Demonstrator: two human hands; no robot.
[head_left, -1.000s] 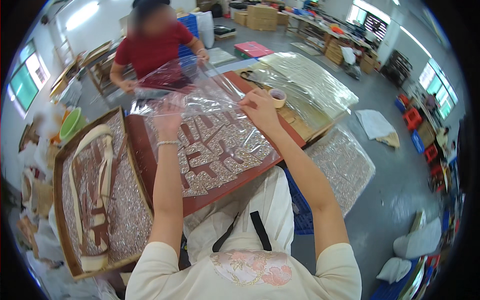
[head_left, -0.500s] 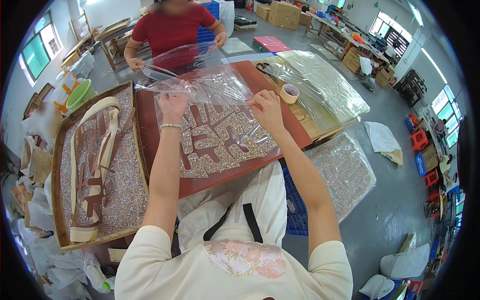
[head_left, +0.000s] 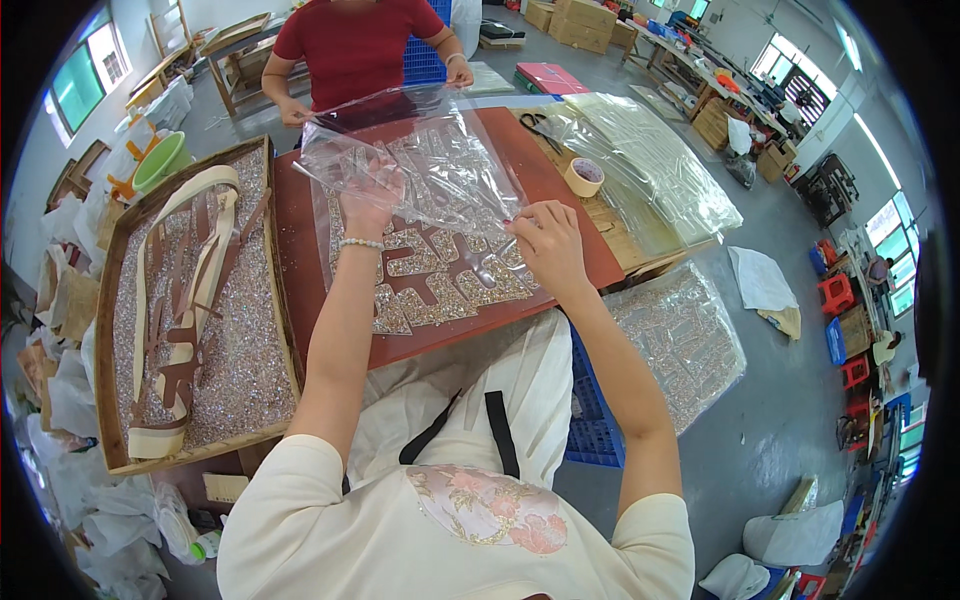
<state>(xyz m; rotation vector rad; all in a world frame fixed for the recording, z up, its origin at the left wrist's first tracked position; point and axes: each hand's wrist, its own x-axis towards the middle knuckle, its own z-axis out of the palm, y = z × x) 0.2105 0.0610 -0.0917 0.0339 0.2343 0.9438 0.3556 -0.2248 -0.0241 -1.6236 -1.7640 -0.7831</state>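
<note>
Glitter [head_left: 235, 370] in wooden tray [head_left: 106, 330]

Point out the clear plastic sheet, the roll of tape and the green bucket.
Clear plastic sheet [head_left: 440, 165], head view, crinkled middle.
Tan roll of tape [head_left: 584, 177], head view, near rim.
Green plastic bucket [head_left: 160, 160], head view, outer wall.

The person wears a cream shirt [head_left: 450, 530] with short sleeves. A pink and gold flower picture [head_left: 487, 505] sits high on the front. Light trousers [head_left: 480, 390] show below, with two black straps [head_left: 470, 430] lying across them. A thin bead bracelet [head_left: 360, 243] (pale, like little pearls) goes round the left wrist. Both forearms are bare.
</note>
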